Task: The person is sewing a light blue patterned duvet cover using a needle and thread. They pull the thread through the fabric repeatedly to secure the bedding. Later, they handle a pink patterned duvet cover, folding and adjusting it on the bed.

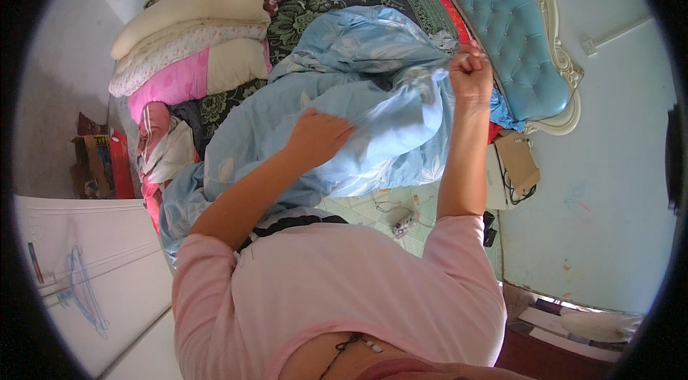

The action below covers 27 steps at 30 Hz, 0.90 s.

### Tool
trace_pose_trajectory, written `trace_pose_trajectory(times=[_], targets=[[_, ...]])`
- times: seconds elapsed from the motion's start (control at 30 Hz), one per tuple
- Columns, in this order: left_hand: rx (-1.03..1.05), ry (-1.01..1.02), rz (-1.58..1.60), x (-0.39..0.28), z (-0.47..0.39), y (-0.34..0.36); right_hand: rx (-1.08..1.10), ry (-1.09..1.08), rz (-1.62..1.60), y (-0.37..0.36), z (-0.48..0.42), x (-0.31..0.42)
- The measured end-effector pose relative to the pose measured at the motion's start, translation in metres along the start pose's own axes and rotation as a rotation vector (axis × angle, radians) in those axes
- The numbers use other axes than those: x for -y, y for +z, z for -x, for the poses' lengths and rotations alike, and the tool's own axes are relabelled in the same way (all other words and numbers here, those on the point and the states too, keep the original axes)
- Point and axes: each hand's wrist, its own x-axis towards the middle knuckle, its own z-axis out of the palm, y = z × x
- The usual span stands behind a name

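A light blue duvet cover (328,90) with a white leaf print lies bunched over the near part of the bed and hangs down its front side. My right hand (471,71) is raised near the headboard, its fingers closed on a gathered edge of the cover. Lower and to the left, my left hand (321,138) grips the same cloth, fingertips turned away from view. Between both hands a fold of the cover is drawn up, slightly blurred. Beneath it, a dark green floral blanket (301,9) covers the bed.
Folded quilts (199,20) are stacked at the bed's left, with clothes (166,138) beside them. A blue tufted headboard (500,20) with a carved cream frame borders the right. A cardboard piece (517,157) and cable lie below it. A white cabinet (97,267) stands lower left.
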Motion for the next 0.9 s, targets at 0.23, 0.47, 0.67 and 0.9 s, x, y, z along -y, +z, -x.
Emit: trace_pose_trajectory(times=[0.23,0.47,0.67,0.9], targets=[[0.394,-0.217,-0.017,0.033,0.086,-0.061,-0.021,0.171,0.04,-0.011,0.019,-0.036],[-0.124,-0.097,0.15,-0.01,-0.029,-0.025,0.098,0.246,0.284,0.034,0.051,-0.059],[0.069,-0.062,0.059,-0.033,-0.056,-0.001,0.06,0.093,0.088,0.016,0.042,-0.036],[0.226,-0.141,-0.095,0.012,0.038,-0.031,-0.036,0.352,-0.074,-0.022,0.045,-0.045]])
